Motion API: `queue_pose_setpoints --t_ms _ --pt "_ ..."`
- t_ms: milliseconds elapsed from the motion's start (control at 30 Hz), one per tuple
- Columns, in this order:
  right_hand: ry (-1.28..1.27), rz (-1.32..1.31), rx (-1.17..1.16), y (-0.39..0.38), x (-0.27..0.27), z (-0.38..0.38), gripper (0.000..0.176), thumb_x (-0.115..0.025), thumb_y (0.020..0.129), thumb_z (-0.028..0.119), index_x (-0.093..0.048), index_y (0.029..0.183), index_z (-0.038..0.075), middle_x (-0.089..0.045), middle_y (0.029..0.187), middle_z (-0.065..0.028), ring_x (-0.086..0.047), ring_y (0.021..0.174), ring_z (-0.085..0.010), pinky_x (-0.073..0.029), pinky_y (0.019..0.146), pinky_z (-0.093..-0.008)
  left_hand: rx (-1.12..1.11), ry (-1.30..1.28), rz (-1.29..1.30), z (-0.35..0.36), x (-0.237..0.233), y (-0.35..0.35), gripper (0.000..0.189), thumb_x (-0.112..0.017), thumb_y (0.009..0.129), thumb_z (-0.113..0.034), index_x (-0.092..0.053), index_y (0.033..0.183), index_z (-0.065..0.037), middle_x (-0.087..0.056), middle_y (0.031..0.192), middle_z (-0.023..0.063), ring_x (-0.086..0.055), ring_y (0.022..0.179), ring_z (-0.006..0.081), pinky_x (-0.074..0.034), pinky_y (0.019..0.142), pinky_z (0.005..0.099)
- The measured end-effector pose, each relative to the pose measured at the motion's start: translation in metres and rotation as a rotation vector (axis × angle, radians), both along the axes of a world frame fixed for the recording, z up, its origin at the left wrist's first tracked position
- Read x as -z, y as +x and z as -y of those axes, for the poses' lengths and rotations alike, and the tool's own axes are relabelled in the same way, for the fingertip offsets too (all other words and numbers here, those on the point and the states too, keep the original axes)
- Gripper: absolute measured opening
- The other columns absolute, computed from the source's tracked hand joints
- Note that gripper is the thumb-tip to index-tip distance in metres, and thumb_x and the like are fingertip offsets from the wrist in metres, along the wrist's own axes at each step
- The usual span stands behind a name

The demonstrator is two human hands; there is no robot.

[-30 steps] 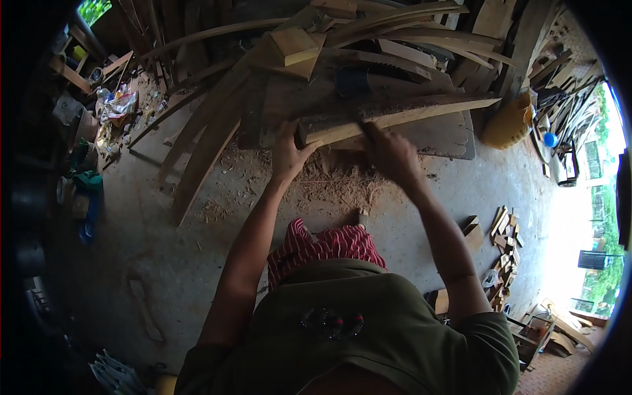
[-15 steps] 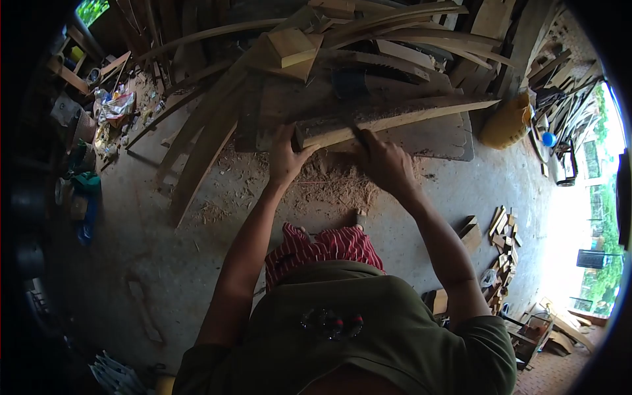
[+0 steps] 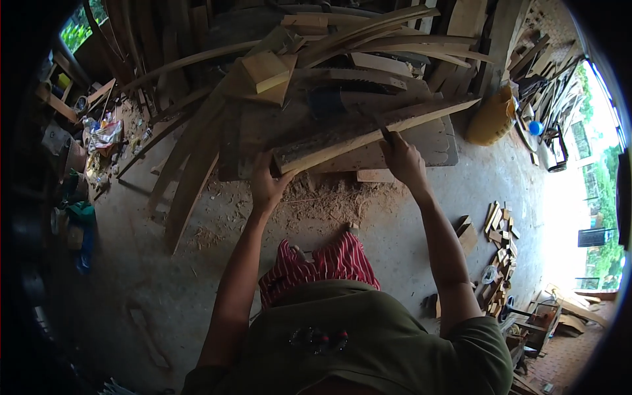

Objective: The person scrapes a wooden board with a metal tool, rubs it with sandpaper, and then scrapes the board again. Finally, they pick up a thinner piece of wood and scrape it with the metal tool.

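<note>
A long wooden beam (image 3: 349, 141), dark on top and pale along its near side, slants up to the right over a worn low workbench board (image 3: 440, 150). My left hand (image 3: 266, 187) is wrapped round its near left end. In my right hand (image 3: 406, 163) is a dark-handled tool with a narrow flat blade (image 3: 380, 124); the blade lies across the beam right of its middle, and its exact kind I cannot tell. Wood shavings (image 3: 322, 203) cover the floor below the bench.
Curved wooden strips (image 3: 191, 191) lean at the bench's left. A wooden block (image 3: 266, 71) and more curved pieces lie behind the beam. A yellow sack (image 3: 492, 117) stands at the right, with several offcuts (image 3: 500, 243) on the floor nearer me.
My right hand has moved right along the beam with the tool. My left hand still grips the near end, and the whole view has shifted slightly.
</note>
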State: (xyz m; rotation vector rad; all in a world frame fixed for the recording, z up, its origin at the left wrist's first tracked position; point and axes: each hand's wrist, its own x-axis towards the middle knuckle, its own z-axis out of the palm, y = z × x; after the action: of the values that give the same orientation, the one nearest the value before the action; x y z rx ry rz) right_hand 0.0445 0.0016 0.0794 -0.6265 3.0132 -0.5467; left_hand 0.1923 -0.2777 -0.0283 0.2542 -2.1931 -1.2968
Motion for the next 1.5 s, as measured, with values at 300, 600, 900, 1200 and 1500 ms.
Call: queue_pose_setpoints --t_ms 300,600,900,1200,1500 --pt "-0.042 0.01 0.064 -0.036 -0.012 -0.042 0.032 -0.056 0.097 0.036 -0.059 0.117 0.01 -0.069 0.09 -0.0233 -0.065 0.087 -0.0472 -0.052 0.073 -0.0558 0.014 0.041 0.035 0.001 -0.005 0.004 0.058 -0.084 0.077 -0.016 -0.055 0.124 0.002 -0.056 0.107 0.0144 -0.063 0.101 0.0288 -0.055 0.081 0.0385" --pt "0.069 -0.098 -0.228 -0.191 -0.051 -0.089 0.034 -0.059 0.095 0.03 -0.053 0.124 0.015 -0.07 0.084 -0.0201 -0.067 0.082 -0.0434 -0.053 0.067 -0.0553 -0.092 0.243 0.233 -0.01 -0.012 0.013 0.059 -0.08 0.079 -0.005 -0.052 0.131 -0.001 -0.06 0.114 0.0086 -0.063 0.108 0.0185 -0.054 0.084 0.0299" --pt "0.254 -0.019 -0.804 -0.32 -0.002 -0.068 0.055 -0.063 0.09 0.023 -0.049 0.143 0.026 -0.057 0.132 -0.0179 -0.055 0.124 -0.0358 -0.046 0.103 -0.0464 -0.292 0.667 0.223 -0.054 -0.027 0.031 0.068 -0.067 0.089 -0.02 -0.034 0.147 -0.005 -0.039 0.149 0.012 -0.042 0.136 0.0226 -0.038 0.111 0.0399" --pt "0.29 0.17 -1.009 -0.339 -0.004 0.003 0.043 -0.059 0.092 0.018 -0.055 0.135 0.013 -0.065 0.115 -0.0178 -0.065 0.104 -0.0387 -0.054 0.089 -0.0466 -1.057 0.494 0.057 -0.136 -0.087 -0.08 0.083 -0.064 0.094 -0.027 -0.013 0.156 -0.006 -0.018 0.16 0.0162 -0.02 0.147 0.0272 -0.019 0.119 0.0413" --pt "0.154 0.056 -1.123 -0.327 0.005 0.015 0.036 -0.062 0.086 0.009 -0.062 0.122 0.011 -0.067 0.107 -0.0153 -0.069 0.087 -0.037 -0.056 0.081 -0.0451 -1.214 0.518 -0.081 -0.132 -0.07 -0.091 0.066 -0.063 0.095 -0.03 -0.027 0.146 -0.01 -0.041 0.14 0.0107 -0.041 0.126 0.0234 -0.031 0.108 0.0368"
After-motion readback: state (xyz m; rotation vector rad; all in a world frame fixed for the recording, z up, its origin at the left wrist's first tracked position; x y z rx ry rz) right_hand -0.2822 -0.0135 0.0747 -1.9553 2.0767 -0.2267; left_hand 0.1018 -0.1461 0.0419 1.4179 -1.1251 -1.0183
